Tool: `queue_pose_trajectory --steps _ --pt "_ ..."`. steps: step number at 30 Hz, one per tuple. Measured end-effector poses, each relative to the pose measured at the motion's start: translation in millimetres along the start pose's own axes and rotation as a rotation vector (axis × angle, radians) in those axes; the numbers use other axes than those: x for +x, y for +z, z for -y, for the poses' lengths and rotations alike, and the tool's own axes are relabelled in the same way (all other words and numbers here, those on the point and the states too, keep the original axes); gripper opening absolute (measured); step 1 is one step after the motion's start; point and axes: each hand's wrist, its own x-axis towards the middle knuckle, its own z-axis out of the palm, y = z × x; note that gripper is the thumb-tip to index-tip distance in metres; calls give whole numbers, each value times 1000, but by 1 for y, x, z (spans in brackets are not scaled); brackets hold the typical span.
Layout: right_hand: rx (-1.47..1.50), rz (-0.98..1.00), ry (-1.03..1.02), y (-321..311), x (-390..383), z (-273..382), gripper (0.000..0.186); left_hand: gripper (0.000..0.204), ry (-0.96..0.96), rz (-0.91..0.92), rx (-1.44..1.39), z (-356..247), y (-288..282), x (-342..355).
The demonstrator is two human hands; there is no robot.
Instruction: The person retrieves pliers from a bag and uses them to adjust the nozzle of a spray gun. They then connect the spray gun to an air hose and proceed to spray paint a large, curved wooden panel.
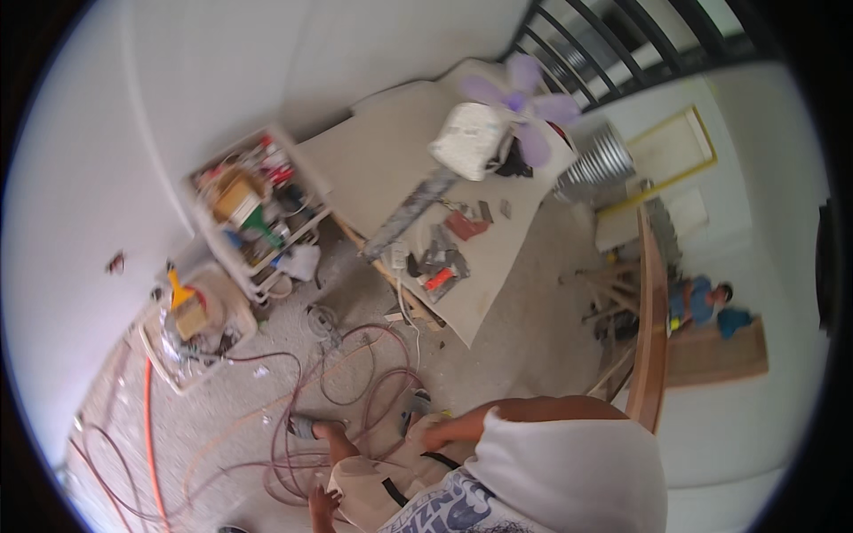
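My left hand point(325, 505) hangs beside my left thigh, its fingers a little apart and nothing seen in it. Close to my right knee is my right hand point(432, 435); its fingers are mostly hidden, and a small yellow-green patch shows beside it. I wear beige trousers point(369, 497) and grey sandals point(302, 427). A dark red hose point(289, 444) lies in loops around my feet. Ahead on the floor is a grey, round-bodied tool point(322, 322).
A table point(355, 169) bears a white bag point(468, 138), purple fan blades point(531, 108) and small tools. A crate of supplies point(200, 186), a tub with a yellow-handled brush point(180, 289) and an orange hose point(149, 435) lie left. Right are a wooden board point(653, 329) and a person point(697, 300).
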Motion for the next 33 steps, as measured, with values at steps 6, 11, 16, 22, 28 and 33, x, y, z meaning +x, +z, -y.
queue_pose_trajectory --steps 6,11,16,22,28,33 --pt "637 -283 143 62 -98 -83 39 57 -9 -139 93 3 83 -50" --pt "996 -502 198 159 -164 -119 44 64 54 -32 229 -17 246 -61" --pt "1330 -573 178 274 -229 -150 45 71 -116 422 148 -33 394 -16" --pt "1937 -522 -259 392 -267 -250 38 70 280 582 220 -130 729 14" --pt "1489 -914 298 338 -365 -470 31 32 540 433 960 -131 902 106" --pt "1286 -1009 426 284 -365 -673 27 31 502 228 969 -127 987 162"
